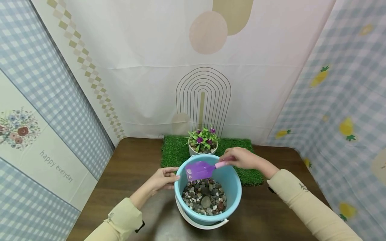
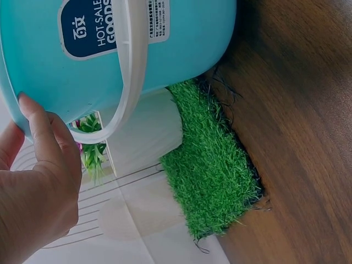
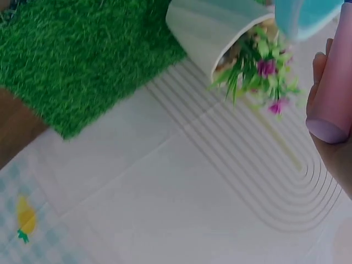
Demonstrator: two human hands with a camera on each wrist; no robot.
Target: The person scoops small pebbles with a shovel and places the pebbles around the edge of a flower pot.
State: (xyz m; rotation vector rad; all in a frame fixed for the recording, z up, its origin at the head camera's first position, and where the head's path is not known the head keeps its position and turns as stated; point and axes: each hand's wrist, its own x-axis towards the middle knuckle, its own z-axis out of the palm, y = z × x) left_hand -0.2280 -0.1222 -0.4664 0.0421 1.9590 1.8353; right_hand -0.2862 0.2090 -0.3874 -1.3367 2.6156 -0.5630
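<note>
A light blue bucket (image 1: 231, 179) stands in the middle of the head view, its bottom covered with grey, white and reddish pebbles (image 1: 206, 201). My left hand (image 1: 164, 179) pinches the bucket's left rim between thumb and fingers, as the left wrist view also shows. My right hand (image 1: 243, 158) grips the pink handle (image 3: 333, 88) of a toy shovel. Its purple blade (image 1: 200, 170) slants down to the left inside the bucket's mouth, above the pebbles. A few pale pebbles show at the blade's tip. The bucket's white carrying handle (image 2: 130, 71) hangs down at its side.
Behind the bucket, a white pot (image 3: 201, 27) with a purple-flowered plant (image 1: 205, 138) stands on a green artificial grass mat (image 1: 172, 150). All of it rests on a dark wooden table (image 1: 135, 157). Patterned cloths hang at the back and both sides.
</note>
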